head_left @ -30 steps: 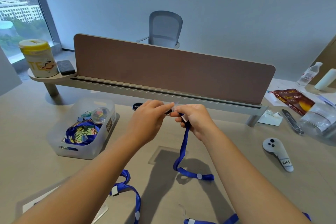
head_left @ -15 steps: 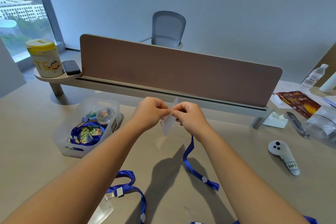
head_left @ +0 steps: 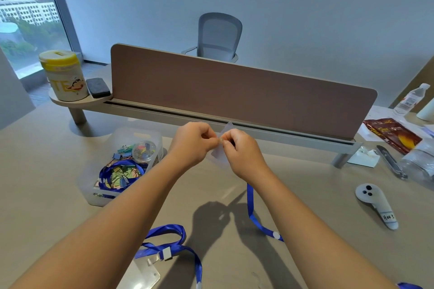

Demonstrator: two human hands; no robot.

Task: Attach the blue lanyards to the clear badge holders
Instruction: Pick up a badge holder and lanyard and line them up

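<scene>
Two bare arms reach out over the tan desk [head_left: 58,195]. Nearest to the person, in front of the brown divider [head_left: 234,96] and far from it, a blue lanyard [head_left: 173,239] lies looped on the desk with a clear badge holder [head_left: 141,274] on its clip. A little closer to the divider, a second blue lanyard [head_left: 252,209] hangs down from the right hand and trails onto the desk. Closer still to the divider, a see-through bin [head_left: 122,164] sits to the left of the hands, with another blue strap, colored clips and a small round tub inside. A white controller [head_left: 375,206] lies on the desk far to the right. Just in front of the divider, the left hand [head_left: 195,143] and the right hand [head_left: 239,150] are held up together. The fingers of both hands are closed tight, pinching the top of a clear badge holder [head_left: 219,150] between them. The holder hangs tilted in the air between the two hands. At the left end of the divider stands a yellow and white can [head_left: 63,75] with a dark eraser [head_left: 98,87] just beside it. Behind the divider is a gray chair [head_left: 219,35]
</scene>
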